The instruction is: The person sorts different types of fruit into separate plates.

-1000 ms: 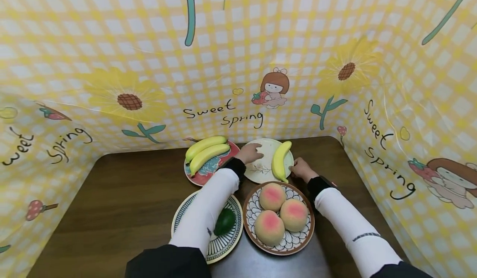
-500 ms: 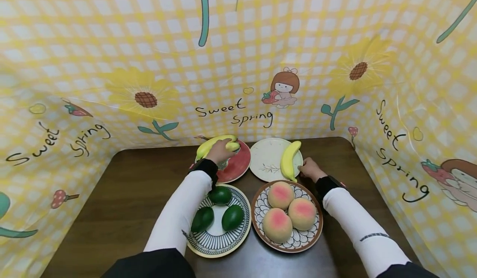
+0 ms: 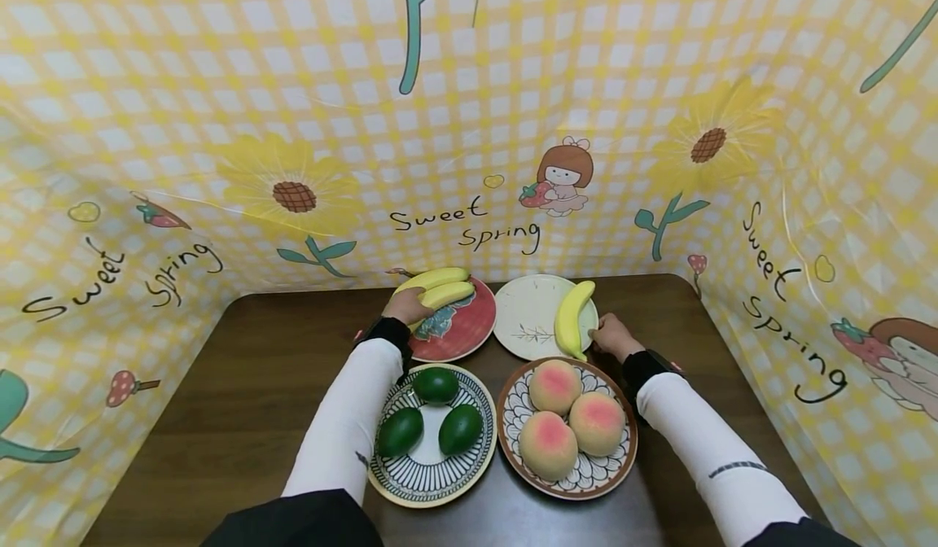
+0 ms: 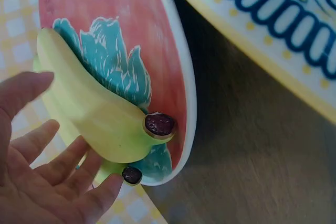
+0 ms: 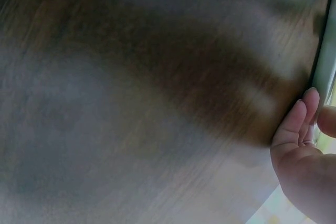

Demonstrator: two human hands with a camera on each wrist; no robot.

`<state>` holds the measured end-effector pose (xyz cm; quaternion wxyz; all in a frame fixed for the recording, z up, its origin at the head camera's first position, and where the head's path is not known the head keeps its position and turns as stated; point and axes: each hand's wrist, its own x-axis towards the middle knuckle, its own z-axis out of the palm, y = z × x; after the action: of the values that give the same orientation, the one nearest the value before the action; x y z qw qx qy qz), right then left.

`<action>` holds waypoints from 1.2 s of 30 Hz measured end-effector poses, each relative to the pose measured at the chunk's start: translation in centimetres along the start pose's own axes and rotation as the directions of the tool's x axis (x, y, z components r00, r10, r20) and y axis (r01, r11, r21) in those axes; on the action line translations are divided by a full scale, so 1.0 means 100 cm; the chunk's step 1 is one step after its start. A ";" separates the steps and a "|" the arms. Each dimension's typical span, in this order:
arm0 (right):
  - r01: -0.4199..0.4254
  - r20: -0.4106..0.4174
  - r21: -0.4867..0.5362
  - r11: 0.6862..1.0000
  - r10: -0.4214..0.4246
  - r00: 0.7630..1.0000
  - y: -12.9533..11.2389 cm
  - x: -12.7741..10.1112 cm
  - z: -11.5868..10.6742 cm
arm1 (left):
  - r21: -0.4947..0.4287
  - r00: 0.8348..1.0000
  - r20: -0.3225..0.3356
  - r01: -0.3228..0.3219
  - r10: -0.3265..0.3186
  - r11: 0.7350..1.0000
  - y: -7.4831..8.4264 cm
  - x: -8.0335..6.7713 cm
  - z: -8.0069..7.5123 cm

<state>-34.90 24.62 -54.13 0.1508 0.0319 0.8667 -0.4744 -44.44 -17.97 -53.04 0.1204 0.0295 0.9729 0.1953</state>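
Observation:
Two yellow bananas [image 3: 438,286] lie on a red plate [image 3: 469,327] at the back of the table. My left hand [image 3: 407,306] is at their near ends. In the left wrist view its fingers [image 4: 63,171] lie fairly straight under the lower banana [image 4: 89,108], with the thumb held apart above. A single banana [image 3: 570,319] lies on a white plate [image 3: 523,319] to the right. My right hand [image 3: 608,335] is at that plate's right edge. In the right wrist view its fingers [image 5: 302,119] and thumb pinch the rim [image 5: 325,45].
In front stand a striped plate [image 3: 432,470] with three avocados [image 3: 434,384] and a brown-rimmed plate [image 3: 586,482] with three peaches [image 3: 554,386]. The dark wooden table [image 3: 256,384] is walled on three sides by a yellow checked backdrop [image 3: 469,124].
My left hand left the white plate, crossed to the bananas on the red plate, then drew back to their near ends. My right hand stayed at the white plate's edge.

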 end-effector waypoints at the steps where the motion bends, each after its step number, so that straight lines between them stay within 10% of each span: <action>1: 0.019 0.004 0.008 1.000 -0.019 1.000 0.007 0.005 0.001 | 0.012 1.000 -0.005 0.008 -0.008 1.000 0.010 -0.012 -0.005; 8: 0.076 -0.012 0.014 0.997 -0.075 0.997 0.129 0.126 0.015 | 0.046 0.995 -0.052 0.084 -0.082 0.995 0.053 -0.066 -0.022; 17: -0.010 -0.035 -0.022 1.000 0.010 0.999 0.004 0.002 0.002 | 0.101 0.998 -0.019 0.058 -0.057 0.993 0.030 -0.018 0.004; 26: 0.019 -0.018 -0.018 1.000 -0.019 1.000 0.050 0.057 0.004 | -0.067 0.994 0.034 0.107 -0.105 0.992 0.059 -0.048 -0.004; 31: -0.029 -0.025 -0.043 0.999 0.028 0.999 0.020 0.029 0.002 | -0.266 0.994 0.027 0.111 -0.107 0.957 0.063 -0.050 0.000; 36: -0.039 -0.046 -0.039 0.998 0.037 0.998 0.004 0.009 0.000 | 0.003 0.995 0.024 0.095 -0.096 0.995 0.064 -0.050 -0.003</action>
<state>-35.63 24.76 -54.73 0.1409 0.0561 0.8784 -0.4533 -39.56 -12.66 -49.18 0.1414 -0.0146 0.9718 0.1879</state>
